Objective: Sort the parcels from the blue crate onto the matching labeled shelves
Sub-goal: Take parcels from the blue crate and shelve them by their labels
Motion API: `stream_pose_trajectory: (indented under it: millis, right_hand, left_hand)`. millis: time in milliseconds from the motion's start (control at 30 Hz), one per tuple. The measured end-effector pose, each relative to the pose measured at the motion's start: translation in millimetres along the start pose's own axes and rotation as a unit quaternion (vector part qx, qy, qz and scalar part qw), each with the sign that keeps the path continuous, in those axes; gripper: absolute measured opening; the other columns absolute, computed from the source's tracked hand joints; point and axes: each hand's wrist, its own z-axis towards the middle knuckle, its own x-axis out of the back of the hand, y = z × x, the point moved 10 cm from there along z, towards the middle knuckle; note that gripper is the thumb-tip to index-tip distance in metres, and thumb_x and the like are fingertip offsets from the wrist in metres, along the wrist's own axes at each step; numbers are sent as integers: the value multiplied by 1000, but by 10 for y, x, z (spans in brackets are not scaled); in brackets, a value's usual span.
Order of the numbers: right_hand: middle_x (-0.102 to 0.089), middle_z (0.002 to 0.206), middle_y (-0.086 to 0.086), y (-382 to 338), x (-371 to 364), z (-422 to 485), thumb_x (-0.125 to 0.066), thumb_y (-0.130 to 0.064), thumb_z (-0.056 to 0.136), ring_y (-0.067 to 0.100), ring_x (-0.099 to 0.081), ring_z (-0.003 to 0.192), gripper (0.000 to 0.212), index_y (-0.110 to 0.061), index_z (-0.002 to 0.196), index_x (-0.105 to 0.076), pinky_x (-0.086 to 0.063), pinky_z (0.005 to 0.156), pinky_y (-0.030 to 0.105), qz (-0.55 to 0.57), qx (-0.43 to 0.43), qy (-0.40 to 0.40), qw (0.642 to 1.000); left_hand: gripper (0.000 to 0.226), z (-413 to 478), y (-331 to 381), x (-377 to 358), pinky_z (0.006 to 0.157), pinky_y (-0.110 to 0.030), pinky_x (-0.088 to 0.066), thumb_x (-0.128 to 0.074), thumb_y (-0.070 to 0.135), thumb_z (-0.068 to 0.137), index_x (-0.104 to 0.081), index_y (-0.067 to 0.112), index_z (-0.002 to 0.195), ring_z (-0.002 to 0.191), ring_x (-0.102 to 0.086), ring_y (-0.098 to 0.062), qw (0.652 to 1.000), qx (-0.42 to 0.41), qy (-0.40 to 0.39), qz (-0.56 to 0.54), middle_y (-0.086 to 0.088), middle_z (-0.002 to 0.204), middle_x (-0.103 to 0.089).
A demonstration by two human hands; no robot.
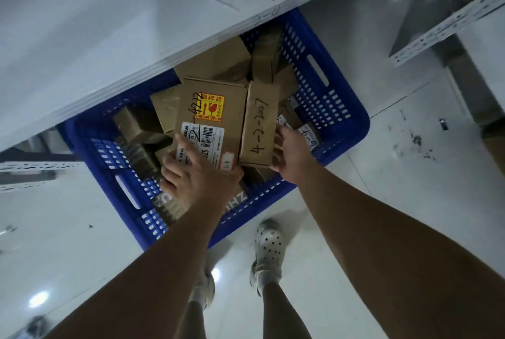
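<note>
**Both hands in the blue crate (pixel 341 109), sorting barely begun**

My left hand (pixel 191 172) grips the near corner of the flat box (pixel 216 109) with the fragile sticker, index finger lying along its label. My right hand (pixel 291 153) is curled round the near end of the narrow box (pixel 259 123) marked 4-2-2007. Both parcels sit on top of the heap, touching side by side. The crate is piled with more brown boxes beneath and left of my left hand, plus a labelled parcel (pixel 308 134) just right of my right, so I judge nearly everything is left to sort. Beyond my fingers the shelf edge (pixel 109 87) overhangs the crate's far side (an awkward roof), so lifts should come back toward me.
</note>
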Motion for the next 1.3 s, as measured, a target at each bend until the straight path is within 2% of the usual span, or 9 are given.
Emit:
stream_pose_trajectory:
  millis: [100,233,367,500,667,867,1067,1200,1300]
  right_hand:
    - [-64,120,7,-104,-129,-268,-63,-75,62,28,-58,113,83,-22,124,-52,-45,101,51,-44,-9,-74,996]
    - [-64,119,2,-323,-61,-560,-87,-51,50,28,-60,112,89,-29,127,-49,-48,97,52,-88,51,-43,994]
    - [-63,122,5,-564,99,-936,-88,-38,47,30,-62,109,102,-29,136,-39,-50,94,56,-18,110,-4,994]
    - [-68,117,15,-930,249,-1553,-81,-23,67,37,-66,104,71,-17,131,-51,-53,89,58,87,145,12,986]
    - [-75,89,9,-1564,512,-2694,-59,-13,91,26,-73,76,22,-11,113,-59,-58,58,34,157,213,18,964]
    - [-70,113,8,-2198,872,-4324,-60,-20,93,26,-68,97,39,-17,131,-54,-54,85,41,170,331,49,927]
    - [-73,106,6,-2507,1419,-5610,-67,-20,88,24,-70,90,44,-17,130,-56,-52,81,35,193,410,87,887]
    - [-75,102,3,-2693,1900,-6329,-67,-21,89,26,-71,93,52,-25,137,-47,-49,97,51,237,469,103,845]
    - [-71,113,6,-2816,2270,-6758,-56,-16,97,29,-71,96,49,-26,142,-42,-54,88,52,269,516,97,807]
  left_hand:
    - [130,-159,76,245,114,-54,-10,-72,64,64,16,21,150,140,-8,-44,999,-38,27,6,-29,151,-3]
    - [132,-387,187,518,113,-54,-13,-69,71,63,16,21,150,140,-9,-44,997,-68,36,4,-29,150,-5]
    - [130,-690,503,901,114,-55,-11,-65,73,63,15,20,150,140,-8,-45,990,-136,45,7,-28,151,-4]
    - [128,-1011,858,1403,115,-54,-9,-65,73,63,14,23,150,141,-7,-43,981,-186,47,-23,-25,151,-3]
    - [124,-1513,1237,2327,115,-54,-9,-65,72,66,13,24,150,142,-6,-42,967,-231,82,-69,-22,153,-3]
    - [122,-2470,1822,3318,114,-54,-15,-70,67,66,7,23,151,140,-13,-43,929,-342,110,-90,-23,151,-10]
    - [125,-3689,2654,3872,114,-53,-13,-72,66,64,7,24,151,141,-13,-42,882,-440,108,-132,-23,153,-10]
    - [124,-4486,3085,4082,113,-54,-16,-71,68,63,3,22,151,140,-15,-43,843,-497,132,-157,-23,153,-13]
    - [122,-5053,3378,4177,112,-54,-20,-73,67,62,-2,21,151,139,-20,-43,820,-521,163,-173,-22,151,-19]
